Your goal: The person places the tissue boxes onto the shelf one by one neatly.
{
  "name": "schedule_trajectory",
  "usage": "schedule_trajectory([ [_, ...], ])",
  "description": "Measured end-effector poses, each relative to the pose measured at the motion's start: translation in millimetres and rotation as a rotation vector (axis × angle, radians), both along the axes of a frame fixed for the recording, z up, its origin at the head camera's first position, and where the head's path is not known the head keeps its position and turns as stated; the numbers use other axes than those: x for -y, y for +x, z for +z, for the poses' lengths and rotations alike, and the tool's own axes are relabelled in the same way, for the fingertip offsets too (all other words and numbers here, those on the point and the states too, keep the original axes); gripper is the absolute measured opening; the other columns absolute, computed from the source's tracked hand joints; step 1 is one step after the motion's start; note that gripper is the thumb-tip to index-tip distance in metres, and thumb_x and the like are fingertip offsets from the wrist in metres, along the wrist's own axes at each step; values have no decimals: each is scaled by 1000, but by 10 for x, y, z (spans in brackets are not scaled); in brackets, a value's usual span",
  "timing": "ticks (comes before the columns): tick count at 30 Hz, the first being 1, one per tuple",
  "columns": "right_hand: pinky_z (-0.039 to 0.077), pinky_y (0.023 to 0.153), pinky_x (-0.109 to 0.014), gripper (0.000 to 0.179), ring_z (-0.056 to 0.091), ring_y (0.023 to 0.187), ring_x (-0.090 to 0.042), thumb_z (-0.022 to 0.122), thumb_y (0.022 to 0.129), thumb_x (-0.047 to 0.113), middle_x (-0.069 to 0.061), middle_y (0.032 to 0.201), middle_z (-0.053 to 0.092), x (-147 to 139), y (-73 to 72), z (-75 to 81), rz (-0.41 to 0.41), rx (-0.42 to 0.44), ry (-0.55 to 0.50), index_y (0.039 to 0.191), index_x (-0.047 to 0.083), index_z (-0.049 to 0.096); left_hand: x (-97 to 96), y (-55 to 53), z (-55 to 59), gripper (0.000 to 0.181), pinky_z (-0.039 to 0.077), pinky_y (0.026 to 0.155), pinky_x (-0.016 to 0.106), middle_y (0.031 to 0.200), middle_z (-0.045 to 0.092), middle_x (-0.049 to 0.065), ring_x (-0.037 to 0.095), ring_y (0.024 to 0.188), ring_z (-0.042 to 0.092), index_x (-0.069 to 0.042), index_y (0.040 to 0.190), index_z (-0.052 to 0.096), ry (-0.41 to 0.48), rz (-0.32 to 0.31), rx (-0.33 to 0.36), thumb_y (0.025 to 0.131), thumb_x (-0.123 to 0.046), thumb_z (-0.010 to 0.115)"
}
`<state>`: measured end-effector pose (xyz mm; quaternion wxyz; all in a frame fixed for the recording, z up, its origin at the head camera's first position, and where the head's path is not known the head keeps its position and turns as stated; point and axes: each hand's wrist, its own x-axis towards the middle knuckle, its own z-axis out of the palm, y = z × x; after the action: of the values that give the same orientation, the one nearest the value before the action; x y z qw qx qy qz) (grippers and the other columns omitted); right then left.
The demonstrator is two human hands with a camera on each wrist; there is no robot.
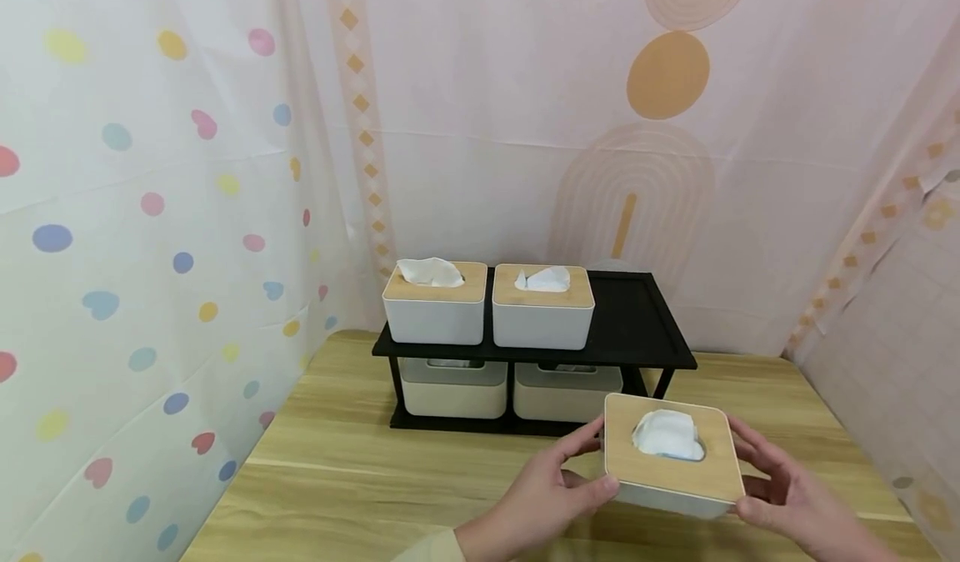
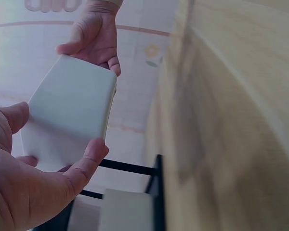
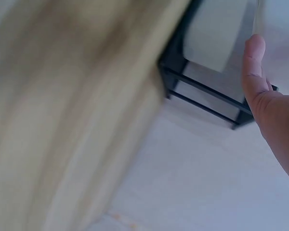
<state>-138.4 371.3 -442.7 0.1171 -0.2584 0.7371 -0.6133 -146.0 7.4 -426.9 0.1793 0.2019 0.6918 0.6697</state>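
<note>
A white tissue box [image 1: 672, 454] with a wooden lid and a tissue poking from its slot is held above the table, in front of the black rack's right end. My left hand [image 1: 543, 487] grips its left side, thumb at the near corner. The right hand [image 1: 787, 491] grips the opposite side. In the left wrist view the plain white side of the tissue box [image 2: 70, 106] lies between both hands. Only part of the right hand [image 3: 274, 106] shows in the right wrist view, its thumb against the box.
The black two-tier rack [image 1: 630, 312] stands on the wooden table [image 1: 337, 479] near the back curtain [image 1: 480, 128]. Two tissue boxes, one left [image 1: 435, 316] and one middle [image 1: 543, 320], sit on its top tier. Two more, one left [image 1: 453, 391] and one right [image 1: 562, 395], sit below.
</note>
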Motion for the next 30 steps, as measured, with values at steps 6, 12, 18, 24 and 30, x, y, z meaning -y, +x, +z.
schedule_trajectory([
  [6, 64, 87, -32, 93, 64, 128, -2, 59, 103, -11, 30, 157, 47, -10, -1, 243, -41, -109, 0, 174, 20, 8, -33, -34, 173, 68, 60, 84, 19, 154, 58, 10, 6, 95, 76, -33, 162, 46, 53, -4, -105, 102, -26, 76],
  [12, 64, 86, -30, 95, 62, 130, 2, 59, 101, -15, 27, 161, 44, -5, -55, 505, -94, -173, 57, 174, 18, 7, -63, -124, 379, 70, 59, 87, 18, 158, 56, 6, 3, 98, 75, -42, 162, 44, 20, 13, -175, 102, -27, 76],
  [18, 61, 87, -24, 93, 64, 129, 0, 56, 100, -19, 21, 161, 46, 43, -186, 631, -90, -257, 35, 174, 13, 10, -88, -260, 533, 70, 59, 82, 20, 157, 57, 4, 5, 94, 74, -42, 161, 44, -36, 51, -177, 101, -30, 77],
  [24, 61, 88, -23, 90, 63, 127, 2, 56, 103, -15, 25, 157, 48, 95, -335, 737, -113, -241, 72, 174, 16, 12, -90, -388, 586, 68, 59, 81, 21, 157, 57, 5, 9, 92, 74, -38, 163, 43, -45, 81, -185, 103, -31, 74],
  [30, 63, 85, -25, 84, 70, 119, -3, 55, 105, -10, 25, 153, 53, 141, -463, 829, -159, -260, 145, 174, 18, 15, -147, -491, 637, 63, 63, 82, 30, 157, 57, 10, 16, 96, 76, -35, 163, 44, -22, 118, -171, 106, -31, 70],
])
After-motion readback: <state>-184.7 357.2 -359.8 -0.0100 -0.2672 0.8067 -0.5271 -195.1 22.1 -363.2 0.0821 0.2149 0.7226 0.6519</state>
